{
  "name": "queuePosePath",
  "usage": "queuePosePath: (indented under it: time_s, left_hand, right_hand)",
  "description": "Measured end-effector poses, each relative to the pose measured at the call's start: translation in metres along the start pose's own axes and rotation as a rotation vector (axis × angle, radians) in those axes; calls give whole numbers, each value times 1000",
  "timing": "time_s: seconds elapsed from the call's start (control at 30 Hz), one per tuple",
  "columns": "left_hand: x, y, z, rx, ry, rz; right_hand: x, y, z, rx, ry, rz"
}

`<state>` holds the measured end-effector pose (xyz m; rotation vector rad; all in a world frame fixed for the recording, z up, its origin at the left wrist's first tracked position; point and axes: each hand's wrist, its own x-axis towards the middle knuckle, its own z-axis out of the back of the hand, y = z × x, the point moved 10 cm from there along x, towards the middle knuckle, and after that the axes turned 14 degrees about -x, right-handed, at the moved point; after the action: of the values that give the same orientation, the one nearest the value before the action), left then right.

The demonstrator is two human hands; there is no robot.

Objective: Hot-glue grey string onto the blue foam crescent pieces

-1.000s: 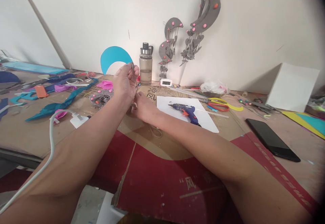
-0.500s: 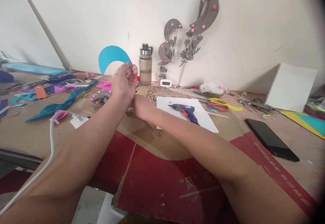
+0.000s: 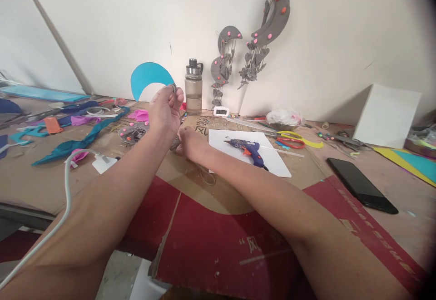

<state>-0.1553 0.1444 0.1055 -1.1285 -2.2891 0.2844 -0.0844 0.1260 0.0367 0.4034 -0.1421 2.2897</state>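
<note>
My left hand [image 3: 166, 105] is raised in a pinch, with a bit of grey cord [image 3: 175, 88] showing at its fingertips. The cord runs down toward my right hand [image 3: 190, 141], whose fingers are closed low over the cardboard; a grey lump [image 3: 175, 144] shows beside them, partly hidden. A blue paper crescent [image 3: 150, 76] stands just behind my left hand, and I cannot tell whether it is touched. Left of my wrist lies a grey crescent piece with pink dots [image 3: 128, 133]. A loop of thin cord [image 3: 208, 179] trails below my right hand.
A blue glue gun [image 3: 250, 149] lies on white paper [image 3: 279, 166]. Beyond are scissors [image 3: 289, 142], a water bottle [image 3: 194, 91] and a small clock [image 3: 221, 111]. Grey crescent hangings [image 3: 279, 21] are on the wall. A phone [image 3: 361, 185] is at right; a white cable [image 3: 69, 186] crosses my left arm.
The view has shifted slightly, moving everything a little left. My right fingers have shifted slightly by the cord; my left hand keeps its raised pinch.
</note>
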Motion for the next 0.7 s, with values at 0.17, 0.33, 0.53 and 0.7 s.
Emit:
queuePosePath:
  time_s: [0.17,0.33,0.53,0.7]
  left_hand:
    - [3,2,5,-2,2,-9]
    - [4,9,11,13,-7,8]
    - [-2,8,4,-17,37,4]
    - [-2,9,6,1,3,17]
  right_hand:
    - [-5,-3,9,-10,-125,18]
    - [-16,8,8,-45,-152,86]
    - [-24,19,9,15,-147,74]
    - [-24,21,12,4,-146,50]
